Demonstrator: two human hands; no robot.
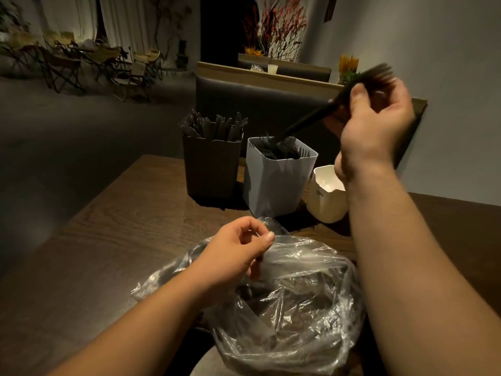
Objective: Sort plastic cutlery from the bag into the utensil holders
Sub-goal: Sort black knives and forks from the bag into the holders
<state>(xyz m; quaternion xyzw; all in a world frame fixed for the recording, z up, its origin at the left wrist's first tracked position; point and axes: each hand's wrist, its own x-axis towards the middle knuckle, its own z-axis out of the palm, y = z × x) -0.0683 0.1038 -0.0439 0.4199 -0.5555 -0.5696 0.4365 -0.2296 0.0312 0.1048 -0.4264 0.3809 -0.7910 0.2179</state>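
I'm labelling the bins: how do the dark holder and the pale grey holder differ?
The dark holder is brown-black; the grey holder is pale. The dark holder stands left and farther back; the grey holder nearer the bag. Cutlery rises well above the dark holder's rim, but barely tops the grey holder's. Both are upright, squarish, and hold black cutlery.

A dim room: a dark wooden desk (113, 240) stands against a pale wall (433, 36), with a padded booth seat (257, 96) behind. Folding chairs (67, 61) line the far curtains (119, 20) across a dark floor (81, 126), beside dried red branches (273, 25).
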